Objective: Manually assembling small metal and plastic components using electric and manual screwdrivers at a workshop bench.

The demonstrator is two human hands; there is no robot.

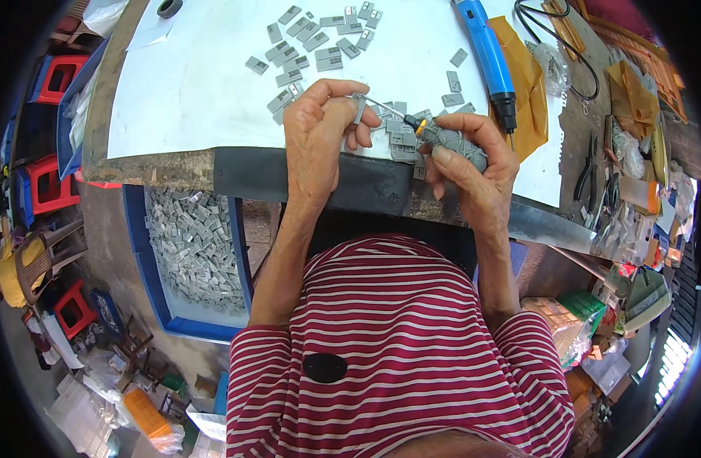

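Note:
My left hand [312, 141] pinches a small grey rectangular piece [360, 109] between thumb and fingers, just above the table's front edge. In my right hand [488, 172] is a screwdriver [418, 124] with a thin metal shaft, a black and yellow collar and a bulky handle wrapped in grey. Its shaft points left, and the tip meets or nearly meets the held piece; contact is too small to tell. Below the shaft lies a heap of similar grey pieces [400, 140], partly hidden by my right hand. More loose grey pieces [315, 40] are scattered farther back on a white sheet [190, 91].
A blue electric screwdriver [486, 57] lies at the right beside brown paper [528, 95]. Pliers [586, 172] and a black cable [568, 46] are farther right. Below the table's left side, a blue tray [156, 294] holds many grey pieces. Red stools [53, 187] stand at the left.

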